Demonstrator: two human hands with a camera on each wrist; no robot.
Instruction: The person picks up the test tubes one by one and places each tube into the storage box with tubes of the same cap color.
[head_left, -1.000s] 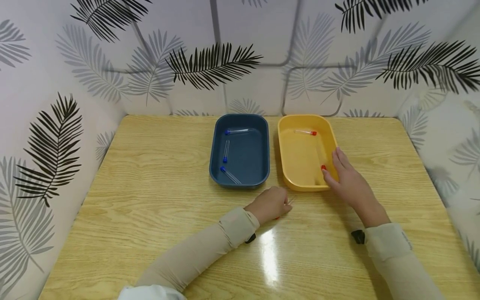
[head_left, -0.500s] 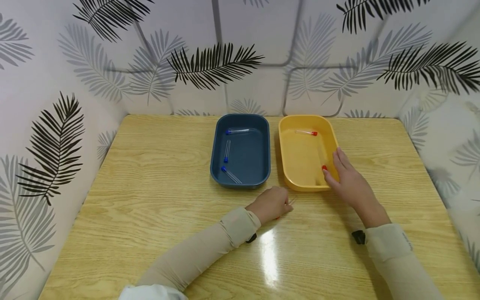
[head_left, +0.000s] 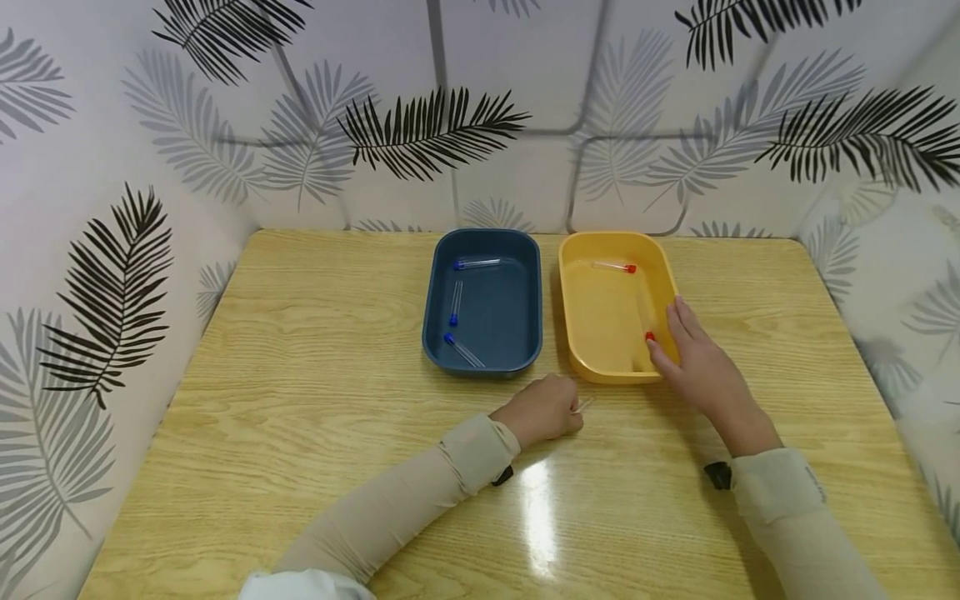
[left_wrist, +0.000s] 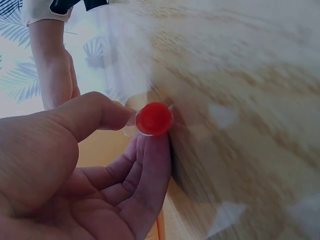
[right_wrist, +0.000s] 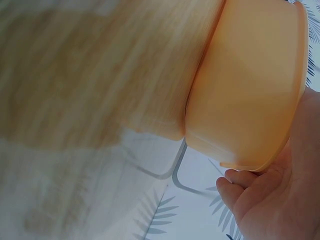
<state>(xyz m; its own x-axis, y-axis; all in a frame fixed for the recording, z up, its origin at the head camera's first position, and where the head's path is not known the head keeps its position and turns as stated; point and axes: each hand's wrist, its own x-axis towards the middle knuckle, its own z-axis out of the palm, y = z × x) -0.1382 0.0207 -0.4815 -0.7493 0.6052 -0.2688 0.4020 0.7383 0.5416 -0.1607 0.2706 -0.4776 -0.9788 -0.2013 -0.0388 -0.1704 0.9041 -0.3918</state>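
My left hand (head_left: 542, 408) pinches a clear test tube (head_left: 585, 406) between thumb and fingers, low over the table just in front of the yellow tray (head_left: 607, 374). Its red cap (left_wrist: 153, 119) faces the camera in the left wrist view; in the head view the hand hides the cap. At the tray's near right corner, my right hand (head_left: 701, 367) holds the rim, thumb over the inside and fingers along the outer side. In the right wrist view the tray's outer wall (right_wrist: 245, 90) stands beside the fingers. Inside the tray lie two red-capped tubes, one at the back (head_left: 615, 267), one partly hidden by my thumb.
A dark blue tray (head_left: 482, 372) stands left of the yellow one with a narrow gap between them. Three blue-capped tubes lie in it, one along its left side (head_left: 456, 302). Behind the wooden table (head_left: 315, 358) rises a leaf-patterned wall covering (head_left: 510, 183).
My left hand has turned the tube slightly; the red cap that showed below the hand is now hidden in the head view. My right hand stays at the yellow tray.
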